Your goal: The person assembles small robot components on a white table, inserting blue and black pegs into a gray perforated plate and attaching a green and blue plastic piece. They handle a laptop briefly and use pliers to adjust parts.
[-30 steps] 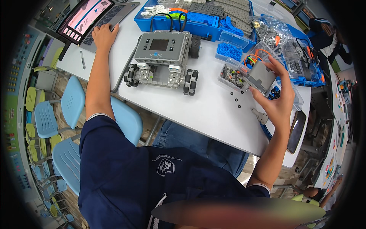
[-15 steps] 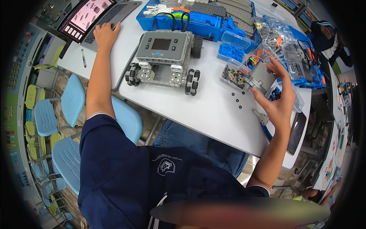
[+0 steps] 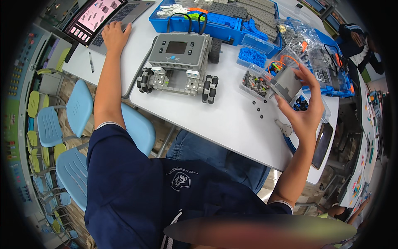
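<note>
Resting left hand on the laptop at the upper left of the frame, fingers spread loosely near the keyboard, gripping nothing; cannot tell about any key being pressed. Holding a grey block in right hand at the right of the frame, clamped between thumb and fingertips, tilted, close to the small parts boxes. Both hands well apart from each other.

Between the 2 hands, at upper centre left: a grey robot car standing on the white table, with a dark screen on top and 3 wheels in clear view. Behind it, along the top edge: a blue bin full of plastic parts. Left of the grey block: a pile of small grey parts in a clear box, with blue pegs just above. Below these: 4 small black rings on the table. At the right edge of the table: a dark flat device, beside the right forearm. At left: a pen lying below the laptop.
</note>
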Available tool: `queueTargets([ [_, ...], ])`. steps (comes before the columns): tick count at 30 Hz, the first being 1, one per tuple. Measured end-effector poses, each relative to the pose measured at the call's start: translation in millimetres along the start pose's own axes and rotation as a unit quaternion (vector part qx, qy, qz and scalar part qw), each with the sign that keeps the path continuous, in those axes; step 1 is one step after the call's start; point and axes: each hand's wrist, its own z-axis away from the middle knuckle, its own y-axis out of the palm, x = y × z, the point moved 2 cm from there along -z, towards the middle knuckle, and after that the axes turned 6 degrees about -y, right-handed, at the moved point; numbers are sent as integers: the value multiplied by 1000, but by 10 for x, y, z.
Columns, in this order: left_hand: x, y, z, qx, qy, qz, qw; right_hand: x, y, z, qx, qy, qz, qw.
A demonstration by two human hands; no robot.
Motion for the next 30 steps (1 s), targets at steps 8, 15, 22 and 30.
queueTargets([
  [8, -32, -90, -12, -7, 7, 2, 1000, 9, 2, 1, -1, -4, 4, 1000],
  [15, -37, -87, -8, 23, 4, -6, 1000, 1, 9, 2, 5, 1, 9, 1000],
  [22, -13, -33, -17, 77, -27, 27, 996, -4, 16, 5, 9, 6, 10, 1000],
  [30, 6, 24, -25, 111, -57, 4, 992, -4, 13, 12, 11, 8, 14, 1000],
])
